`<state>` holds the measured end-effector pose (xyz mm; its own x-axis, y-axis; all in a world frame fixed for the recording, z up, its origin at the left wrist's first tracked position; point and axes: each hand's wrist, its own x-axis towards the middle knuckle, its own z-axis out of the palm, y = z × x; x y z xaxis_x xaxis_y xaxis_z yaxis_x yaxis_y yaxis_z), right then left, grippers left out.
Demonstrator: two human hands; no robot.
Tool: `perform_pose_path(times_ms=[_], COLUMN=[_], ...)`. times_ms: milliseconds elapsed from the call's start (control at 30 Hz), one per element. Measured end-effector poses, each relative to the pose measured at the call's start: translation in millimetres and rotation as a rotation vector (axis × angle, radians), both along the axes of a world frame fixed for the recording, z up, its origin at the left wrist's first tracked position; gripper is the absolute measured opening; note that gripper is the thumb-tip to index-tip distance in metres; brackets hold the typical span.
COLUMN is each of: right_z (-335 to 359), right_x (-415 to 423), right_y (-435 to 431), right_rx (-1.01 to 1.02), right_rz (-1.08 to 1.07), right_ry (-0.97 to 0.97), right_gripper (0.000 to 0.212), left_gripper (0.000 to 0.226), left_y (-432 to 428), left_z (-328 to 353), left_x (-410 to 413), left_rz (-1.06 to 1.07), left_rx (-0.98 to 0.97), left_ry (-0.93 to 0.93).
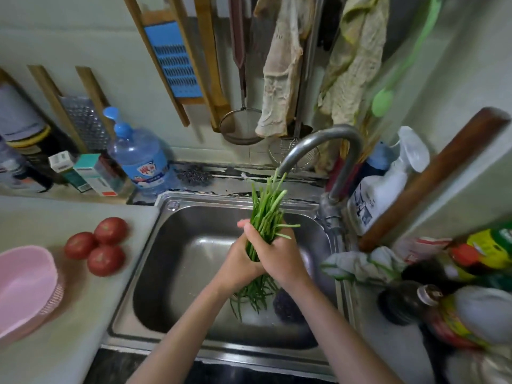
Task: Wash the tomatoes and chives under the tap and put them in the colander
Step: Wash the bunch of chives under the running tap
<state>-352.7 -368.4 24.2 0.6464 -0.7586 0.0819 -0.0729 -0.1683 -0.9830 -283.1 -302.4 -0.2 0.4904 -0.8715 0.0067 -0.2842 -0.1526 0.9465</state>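
A bunch of green chives [268, 209] stands upright over the steel sink [194, 273], its tips just under the tap spout [318, 142]. My left hand [243, 261] and my right hand [279, 256] both grip the bunch around its middle, pressed together. The lower ends of the chives hang down below my hands. Three red tomatoes [98, 246] lie on the white counter left of the sink. The pink colander [25, 286] sits at the far left edge of the counter.
A blue water bottle [141, 159] and small boxes [88, 173] stand behind the counter. A white spray bottle [388, 184], a rag [360, 264], a wooden board [435, 176] and sauce bottles [448, 311] crowd the right of the sink. A dark scrubber [288, 306] lies in the basin.
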Motion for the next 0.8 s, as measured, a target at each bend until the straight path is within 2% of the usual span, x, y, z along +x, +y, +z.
perform_pose_path(times_ms=[100, 233, 367, 400, 500, 567, 667, 800], right_z=[-3, -12, -23, -24, -28, -28, -35, -53], right_x=[2, 3, -2, -5, -11, -15, -26, -32], right_y=[0, -8, -20, -23, -38, -49, -69, -92], right_rx=[0.151, 0.347, 0.428, 0.415, 0.376, 0.32, 0.123, -0.049], right_rz=[-0.039, -0.103, -0.17, -0.186, -0.301, -0.409, -0.504, -0.378], right_ry=[-0.003, 0.06, 0.141, 0.17, 0.282, 0.282, 0.377, 0.56], right_gripper=[0.018, 0.017, 0.019, 0.023, 0.053, 0.043, 0.035, 0.039], left_gripper=[0.035, 0.013, 0.017, 0.018, 0.016, 0.017, 0.023, 0.02], left_y=[4, 4, 0, -2, -11, -16, -22, -25], left_z=[-15, -30, -36, -37, -39, -38, -36, -37], left_x=[5, 17, 33, 38, 57, 69, 84, 89], left_rz=[-0.007, -0.101, -0.201, -0.223, -0.299, -0.324, -0.333, -0.293], left_rx=[0.091, 0.245, 0.395, 0.426, 0.503, 0.526, 0.564, 0.547], left_ry=[0.072, 0.156, 0.201, 0.207, 0.187, 0.214, 0.436, 0.769])
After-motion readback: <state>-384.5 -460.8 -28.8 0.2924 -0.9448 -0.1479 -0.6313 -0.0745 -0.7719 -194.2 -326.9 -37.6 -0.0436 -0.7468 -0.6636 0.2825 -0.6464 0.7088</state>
